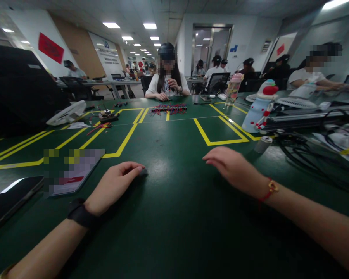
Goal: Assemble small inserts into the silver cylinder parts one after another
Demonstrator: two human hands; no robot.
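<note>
My left hand [116, 184] rests low over the green table [163, 232], its thumb and fingers pinched on a small dark grey piece [143, 172] that sticks out past the fingertips. To the right, my right hand [228, 164] hovers above the table with its fingers bent and drawn close together. Its fingertips point left, and no object shows at them; the palm side is hidden.
At left lie a phone [14, 197] and a flat sleeve [78, 170]. Red and blue wired parts [168, 109] lie at the far side, before a seated person [167, 77]. At right are a can [263, 144], a blue bottle [256, 112] and black cables [302, 162].
</note>
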